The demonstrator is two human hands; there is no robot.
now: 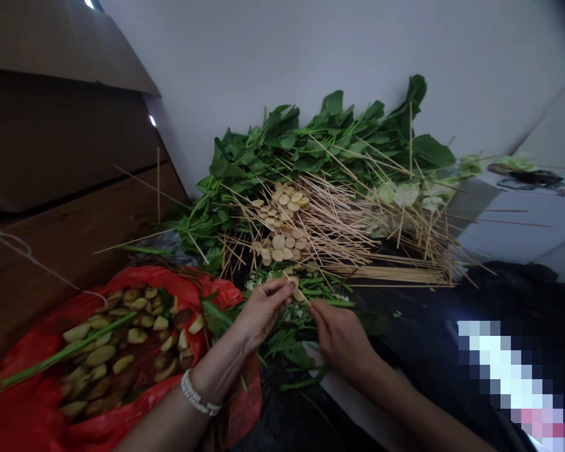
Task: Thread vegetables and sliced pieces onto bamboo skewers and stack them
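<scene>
the left grip (258, 312) is closed to a narrow pinch, thumb and fingers on a pale slice (299, 294), probably to steady it against the push of the stick. the right grip (341, 334) is just as narrow, pinching a thin stick (304, 298) near its lower end; a hold that far back seems meant to leave the upper length bare for slices. both meet in front of the body, over loose green stems, where the work is easy to see.

beyond them, finished-looking slice skewers (282, 242) lie heaped with their slices bunched at the left and their shafts running right, likely so the loaded ends stay together. leafy greens (282, 125) are banked behind, against the wall (245, 50), perhaps to keep the front free. by the left forearm, an open red bag (141, 276) holds cut chunks (98, 356), handy for that side. pale leaves (406, 194) sit among sticks at the far right.
</scene>
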